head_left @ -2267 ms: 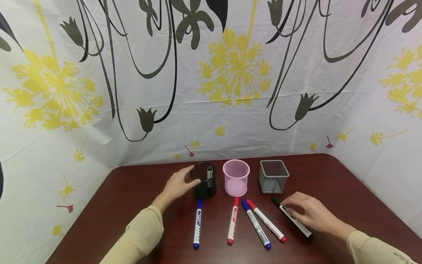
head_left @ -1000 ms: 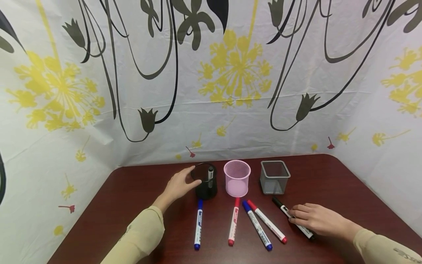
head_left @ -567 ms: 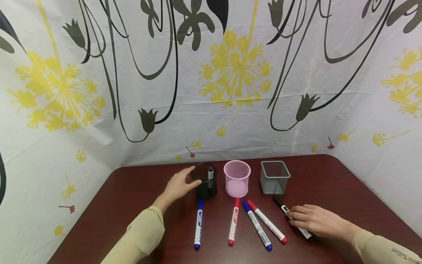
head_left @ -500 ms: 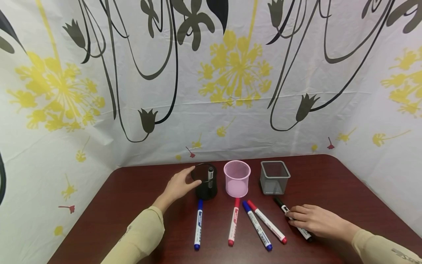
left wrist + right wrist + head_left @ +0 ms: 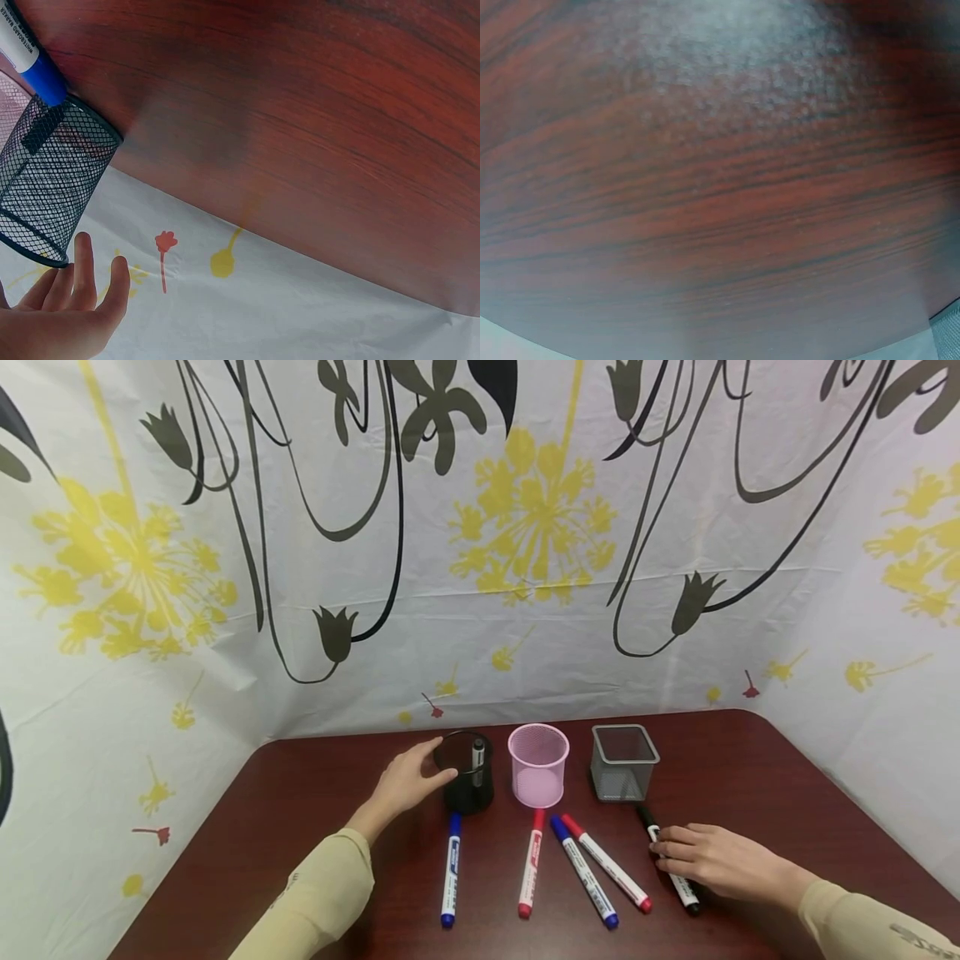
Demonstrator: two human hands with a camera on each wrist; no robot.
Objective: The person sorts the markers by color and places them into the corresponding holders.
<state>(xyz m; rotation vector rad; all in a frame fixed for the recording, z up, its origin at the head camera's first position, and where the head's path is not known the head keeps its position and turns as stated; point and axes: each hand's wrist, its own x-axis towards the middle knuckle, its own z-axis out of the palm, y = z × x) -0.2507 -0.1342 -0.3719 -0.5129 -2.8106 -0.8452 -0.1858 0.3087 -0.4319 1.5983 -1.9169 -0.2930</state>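
In the head view, my left hand (image 5: 405, 778) is at the round black mesh pen cup (image 5: 471, 797), thumb in front of the rim and fingers at its left side. A black-capped marker (image 5: 477, 755) stands in that cup. The left wrist view has my left fingers (image 5: 84, 270) fairly straight beside the rim of the black cup (image 5: 64, 172). My right hand (image 5: 720, 860) lies over a white marker with black ends (image 5: 682, 887), fingertips bent across its barrel. The thumb's hold there is hidden. My right hand is out of the right wrist view.
A pink mesh cup (image 5: 537, 777) and a square grey mesh cup (image 5: 624, 768) stand right of the black cup. Red and blue markers lie in front, among them a blue marker (image 5: 450, 872) and a red marker (image 5: 531, 868). Patterned cloth (image 5: 480, 635) hangs behind the table.
The black marker under my right hand has turned, its far end swinging right and its near end slightly left. Earlier, my right hand shifted back along it. My left hand stays at the cup.
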